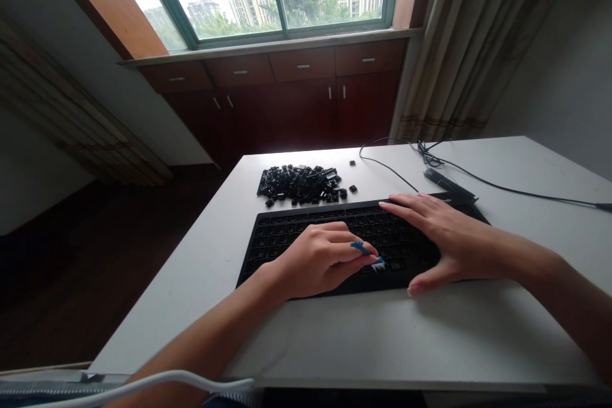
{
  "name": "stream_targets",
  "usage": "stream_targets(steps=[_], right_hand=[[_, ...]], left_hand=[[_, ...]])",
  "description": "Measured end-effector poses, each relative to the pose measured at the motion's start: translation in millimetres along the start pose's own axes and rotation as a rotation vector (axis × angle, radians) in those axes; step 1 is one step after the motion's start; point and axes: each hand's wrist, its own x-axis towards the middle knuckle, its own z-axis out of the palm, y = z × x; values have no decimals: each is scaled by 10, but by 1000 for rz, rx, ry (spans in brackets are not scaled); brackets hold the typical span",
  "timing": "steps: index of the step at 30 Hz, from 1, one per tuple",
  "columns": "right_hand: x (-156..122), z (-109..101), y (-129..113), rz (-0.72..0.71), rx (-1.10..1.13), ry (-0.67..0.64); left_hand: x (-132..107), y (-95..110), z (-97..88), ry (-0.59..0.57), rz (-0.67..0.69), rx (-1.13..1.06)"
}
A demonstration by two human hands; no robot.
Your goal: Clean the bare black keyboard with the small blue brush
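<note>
Keyboard: A black keyboard [368,224] with rows of bare square sockets lies on the white desk [287,344], spanning its middle, apart from the near edge.
Left hand: The person's left hand [315,261] reaches in from the desk's near left, forearm slanting over the near edge, knuckles up, wrist low, fingers curled and clamped on a blue brush.
Blue brush: Its handle [361,247] shows between the fingers; the white bristles point down at the keyboard's nearer rows.
Right hand: Palm down, the right hand [452,245] spans the keyboard's right part, fingers stretched toward the far edge and spread apart from the thumb, which extends toward the near edge.
Keycaps: A heap of black keycaps [306,183] sits behind the keyboard, toward the desk's far left corner.
Cable: A black cable [423,150] lies bunched near the far edge, right of the heap.
</note>
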Motion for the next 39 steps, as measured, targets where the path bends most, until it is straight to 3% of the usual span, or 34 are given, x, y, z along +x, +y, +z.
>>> stream_targets(steps=[3, 29, 39], right_hand=[[-2, 4, 8, -7, 3, -7], [-7, 7, 10, -10, 25, 1], [-2, 17, 19, -10, 5, 1]], left_hand=[[-9, 0, -1, 5, 34, 57], [-69, -158, -71, 83, -76, 315], [-110, -134, -142, 42, -27, 686]])
